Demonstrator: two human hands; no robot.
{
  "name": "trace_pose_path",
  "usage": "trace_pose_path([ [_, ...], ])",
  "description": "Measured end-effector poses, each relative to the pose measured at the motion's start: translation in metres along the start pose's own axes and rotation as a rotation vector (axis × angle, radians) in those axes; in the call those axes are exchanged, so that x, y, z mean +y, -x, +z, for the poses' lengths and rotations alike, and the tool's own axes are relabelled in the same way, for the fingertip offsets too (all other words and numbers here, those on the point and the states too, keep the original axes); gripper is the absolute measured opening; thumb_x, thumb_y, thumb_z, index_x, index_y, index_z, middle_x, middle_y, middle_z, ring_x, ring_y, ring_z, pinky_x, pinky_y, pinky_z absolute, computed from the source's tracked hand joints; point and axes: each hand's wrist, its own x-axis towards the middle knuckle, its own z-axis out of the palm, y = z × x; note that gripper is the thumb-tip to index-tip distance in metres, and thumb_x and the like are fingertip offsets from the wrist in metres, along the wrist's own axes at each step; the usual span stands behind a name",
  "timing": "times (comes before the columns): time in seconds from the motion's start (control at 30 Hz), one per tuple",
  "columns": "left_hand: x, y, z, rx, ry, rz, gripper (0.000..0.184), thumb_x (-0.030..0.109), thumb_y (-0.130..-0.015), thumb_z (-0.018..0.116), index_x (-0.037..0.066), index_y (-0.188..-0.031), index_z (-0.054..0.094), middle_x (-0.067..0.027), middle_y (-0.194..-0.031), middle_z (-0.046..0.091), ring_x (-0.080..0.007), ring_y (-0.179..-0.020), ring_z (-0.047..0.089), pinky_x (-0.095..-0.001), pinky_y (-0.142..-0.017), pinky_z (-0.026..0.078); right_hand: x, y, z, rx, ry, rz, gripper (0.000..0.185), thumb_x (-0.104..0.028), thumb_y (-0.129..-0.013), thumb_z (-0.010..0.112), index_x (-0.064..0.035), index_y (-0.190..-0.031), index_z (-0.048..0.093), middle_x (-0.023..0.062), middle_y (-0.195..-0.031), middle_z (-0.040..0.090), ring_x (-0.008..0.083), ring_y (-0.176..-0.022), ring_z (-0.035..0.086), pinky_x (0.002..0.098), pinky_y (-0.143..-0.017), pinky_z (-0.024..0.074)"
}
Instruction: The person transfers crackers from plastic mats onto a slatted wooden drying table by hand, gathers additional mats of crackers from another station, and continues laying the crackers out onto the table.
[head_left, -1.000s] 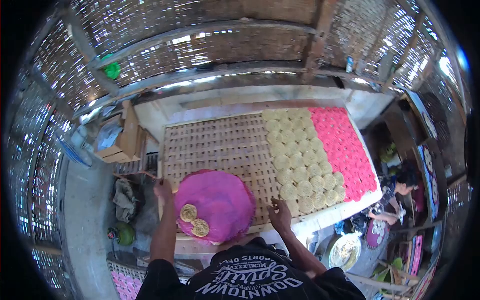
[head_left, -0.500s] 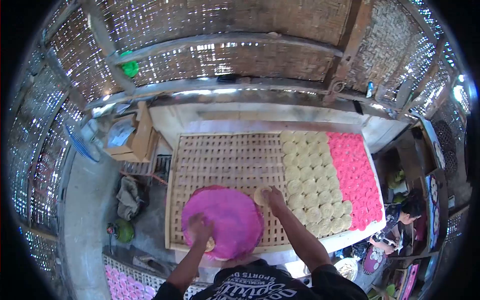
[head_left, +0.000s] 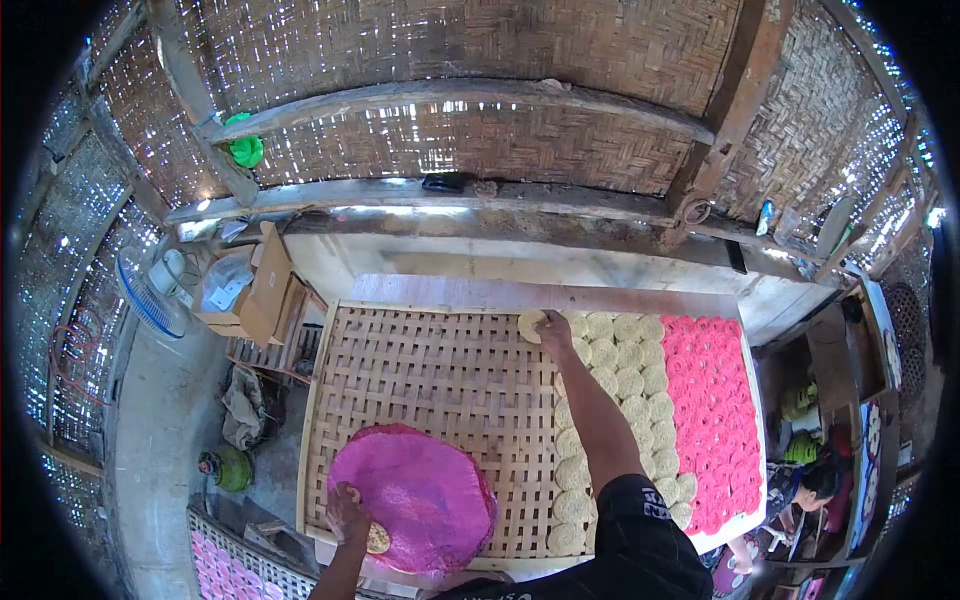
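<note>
My right hand grips a round, cream-coloured disc at the far edge of a woven bamboo tray. Just right of it, rows of similar pale discs with coiled strands lie close together, beside a block of bright pink ones. Near the tray's front left lies a large round pink sheet. My left hand is at the sheet's left edge, its fingers bent; what they hold is hidden. A pale disc shows beside that wrist, over the sheet.
A cardboard box and a blue fan stand at the left, above a green gas cylinder. Another rack with pink discs sits at the lower left. A co-worker sits at the lower right.
The view has shifted, so the tray sits lower. My right hand has gone with its disc to the tray's far edge. My left hand has moved slightly left on the pink sheet.
</note>
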Motion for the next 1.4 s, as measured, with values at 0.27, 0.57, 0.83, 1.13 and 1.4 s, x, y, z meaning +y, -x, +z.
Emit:
trace_pose_path([
  [0.27,-0.069,-0.027,0.012,0.484,0.284,-0.377,0.022,0.008,-0.069,0.054,0.002,-0.090,0.049,-0.0147,-0.075,0.049,-0.0307,-0.067,0.050,-0.0435,-0.067,0.043,-0.059,0.019,-0.033,0.071,0.800,-0.080,0.042,-0.027,-0.080,0.072,-0.0111,-0.117,0.061,0.0148,-0.113,0.061,0.0323,-0.108,0.059,0.0418,-0.092,0.0489],
  [0.57,-0.012,-0.078,-0.009,0.498,1.016,-0.224,0.028,0.010,-0.075,0.056,0.002,-0.101,0.051,-0.0060,-0.089,0.051,-0.0184,-0.075,0.048,-0.0334,-0.067,0.044,-0.119,0.197,0.047,-0.785,0.130,0.252,0.056,-0.040,-0.088,0.069,-0.0066,-0.130,0.053,0.0121,-0.119,0.064,0.0220,-0.100,0.065,0.0376,-0.083,0.0538],
  [0.83,0.099,-0.047,-0.017,-0.276,0.706,0.033,0.059,0.005,-0.075,0.072,0.001,-0.130,0.051,-0.0189,-0.128,0.056,-0.0301,-0.120,0.053,-0.0453,-0.099,0.046,-0.089,0.207,0.055,-0.711,-0.522,0.371,0.047,-0.032,-0.088,0.070,-0.0030,-0.123,0.058,0.0134,-0.109,0.067,0.0203,-0.096,0.066,0.0317,-0.077,0.0577],
  [1.13,-0.042,0.071,-0.009,-0.118,0.062,0.197,0.064,0.029,-0.073,0.074,0.000,-0.126,0.054,-0.0259,-0.138,0.043,-0.0473,-0.129,0.039,-0.0538,-0.109,0.031,-0.016,0.016,0.041,-0.174,0.154,-0.018,0.037,-0.022,-0.082,0.063,-0.0071,-0.116,0.064,0.0147,-0.101,0.068,0.0301,-0.094,0.066,0.0379,-0.082,0.0509],
  [1.4,-0.034,0.066,-0.007,-0.132,0.054,0.086,0.032,0.029,-0.070,0.077,0.006,-0.086,0.061,-0.0169,-0.095,0.061,-0.0381,-0.096,0.057,-0.0516,-0.087,0.045,-0.065,0.008,0.033,-0.027,0.888,-0.298,0.039,-0.027,-0.081,0.069,-0.0073,-0.115,0.065,0.0177,-0.102,0.065,0.0367,-0.094,0.063,0.0465,-0.084,0.0500],
])
